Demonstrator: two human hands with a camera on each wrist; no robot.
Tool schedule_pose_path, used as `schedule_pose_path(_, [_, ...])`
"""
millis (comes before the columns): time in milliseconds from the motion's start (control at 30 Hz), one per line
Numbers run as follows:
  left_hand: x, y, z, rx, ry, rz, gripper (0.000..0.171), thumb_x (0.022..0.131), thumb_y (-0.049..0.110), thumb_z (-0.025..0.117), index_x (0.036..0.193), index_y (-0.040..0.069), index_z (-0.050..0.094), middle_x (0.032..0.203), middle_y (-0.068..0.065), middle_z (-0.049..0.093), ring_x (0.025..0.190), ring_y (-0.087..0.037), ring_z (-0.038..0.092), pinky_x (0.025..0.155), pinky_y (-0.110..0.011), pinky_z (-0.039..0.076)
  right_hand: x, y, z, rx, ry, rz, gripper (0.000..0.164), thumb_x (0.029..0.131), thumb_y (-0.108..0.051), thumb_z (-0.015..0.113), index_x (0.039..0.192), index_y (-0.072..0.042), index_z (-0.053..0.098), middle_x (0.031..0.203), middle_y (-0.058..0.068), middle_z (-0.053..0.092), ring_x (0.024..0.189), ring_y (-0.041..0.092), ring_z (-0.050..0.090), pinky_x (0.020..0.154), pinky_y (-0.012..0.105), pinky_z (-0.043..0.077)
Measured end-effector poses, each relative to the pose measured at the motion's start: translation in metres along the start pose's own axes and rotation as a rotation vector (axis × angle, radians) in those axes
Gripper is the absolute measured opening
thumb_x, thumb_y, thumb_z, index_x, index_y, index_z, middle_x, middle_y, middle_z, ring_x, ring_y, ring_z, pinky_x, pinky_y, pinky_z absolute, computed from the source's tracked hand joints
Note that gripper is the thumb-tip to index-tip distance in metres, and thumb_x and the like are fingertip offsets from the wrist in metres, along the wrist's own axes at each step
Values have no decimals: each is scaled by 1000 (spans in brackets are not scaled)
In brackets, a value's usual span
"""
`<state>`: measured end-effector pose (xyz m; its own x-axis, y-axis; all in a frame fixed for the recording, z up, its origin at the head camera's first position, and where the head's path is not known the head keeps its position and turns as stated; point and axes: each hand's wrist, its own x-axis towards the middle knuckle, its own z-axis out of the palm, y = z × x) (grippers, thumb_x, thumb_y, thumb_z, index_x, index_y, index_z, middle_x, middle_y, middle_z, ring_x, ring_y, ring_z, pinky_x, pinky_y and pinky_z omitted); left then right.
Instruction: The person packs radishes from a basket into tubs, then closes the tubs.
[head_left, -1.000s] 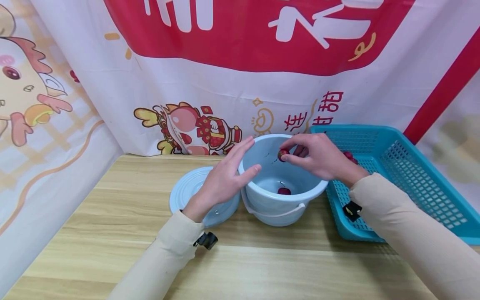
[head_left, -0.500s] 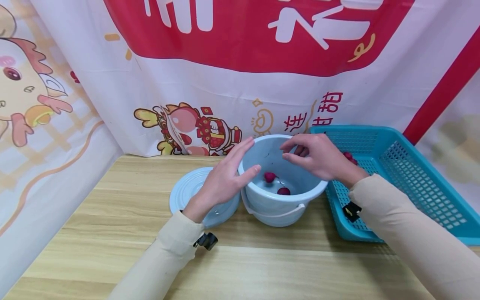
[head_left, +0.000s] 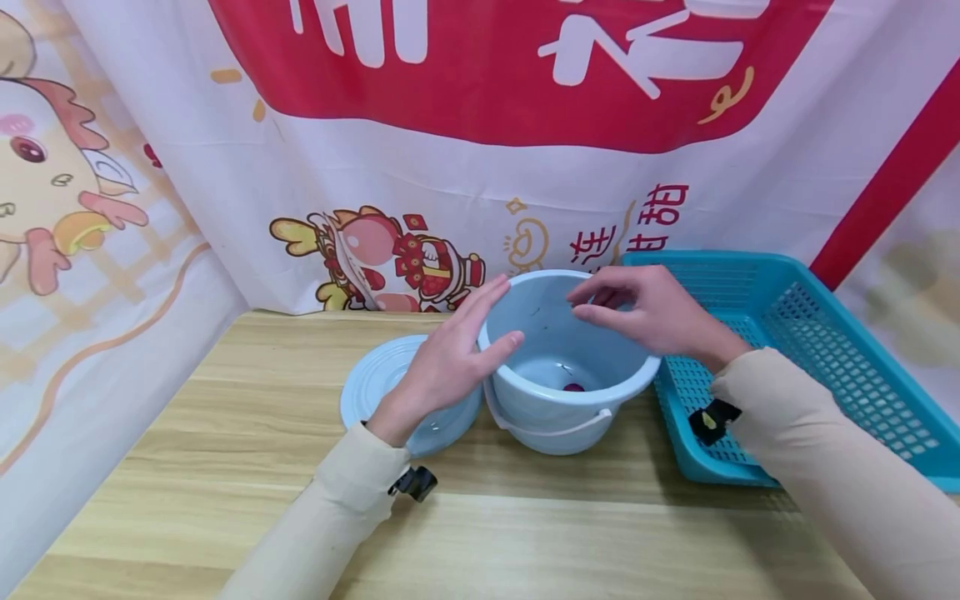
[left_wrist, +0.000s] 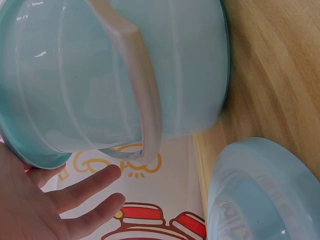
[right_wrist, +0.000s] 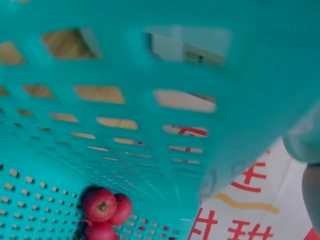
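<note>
A light blue bucket (head_left: 570, 429) stands upright on the wooden table, with one red radish (head_left: 573, 387) partly showing behind its near rim, at the bottom. My left hand (head_left: 450, 358) rests at the bucket's left rim, its fingers extended and the thumb reaching over the edge. In the left wrist view, spread fingers (left_wrist: 85, 192) lie beside the bucket's wall and pale handle (left_wrist: 145, 95). My right hand (head_left: 648, 312) hovers over the right side of the bucket's opening. Its fingers are loosely bent, with nothing seen between them.
Left of the bucket lies a light blue lid (head_left: 378, 379), partly under the left forearm. A turquoise mesh basket (head_left: 885, 358) stands to the right; the right wrist view shows several radishes (right_wrist: 100, 205) inside it. A printed cloth (head_left: 420, 167) hangs behind.
The right hand let go of a radish, which dropped into the bucket. Only one radish now shows there, further toward the near wall. The right hand has shifted slightly right; the left hand stays put.
</note>
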<state>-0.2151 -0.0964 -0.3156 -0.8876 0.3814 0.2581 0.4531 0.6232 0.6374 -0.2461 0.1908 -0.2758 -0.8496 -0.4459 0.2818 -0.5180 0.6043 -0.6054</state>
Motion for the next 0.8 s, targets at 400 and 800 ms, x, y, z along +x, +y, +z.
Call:
schedule_pose_path(400, [2,0,1,8,6,14,77,102,63,49,169,32,28,177,22,17,164,-19,27,121,-72,36,-15,25,-33,231,91,105,37,97,-25,79,132,-15,73,121,-6,78,105,11,78,86,23,64])
schedule_pose_path(800, [1,1,1,10,2,7,77,102,62,49,169,31,28,177,21,17,164,-21,27,120,-72,37,-40,105,-76,87,62,375,55,98,-43,75,146,-21,63,116,-27,71,102,0,71,80,23,63])
